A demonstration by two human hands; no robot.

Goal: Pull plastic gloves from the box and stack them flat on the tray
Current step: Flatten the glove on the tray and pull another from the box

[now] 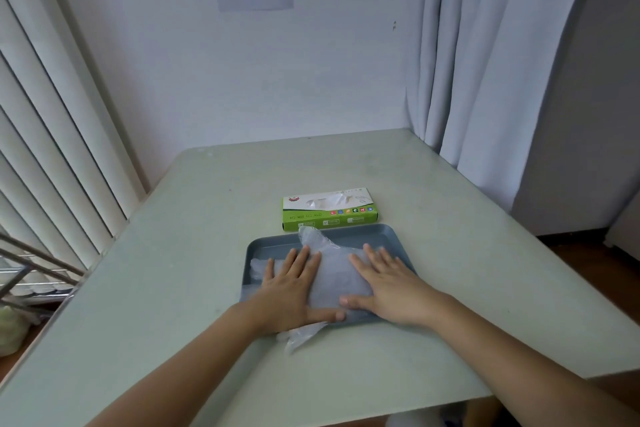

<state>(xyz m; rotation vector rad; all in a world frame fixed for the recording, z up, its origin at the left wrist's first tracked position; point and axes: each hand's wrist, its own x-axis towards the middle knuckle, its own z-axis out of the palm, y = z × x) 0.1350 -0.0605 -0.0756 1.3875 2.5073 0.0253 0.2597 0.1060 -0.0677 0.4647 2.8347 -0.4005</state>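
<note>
while left hand (291,288) and right hand (389,288) press gloves (332,270) flat, fingers (304,256) spread — one tray (384,236), one box (329,217)

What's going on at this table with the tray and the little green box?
A person is flattening clear plastic gloves on a blue-grey tray. The left hand and right hand both press down on the plastic with straight fingers. One end of the plastic hangs over the tray's near rim onto the table. The green glove box sits just behind the tray, with plastic showing in its opening.
</note>
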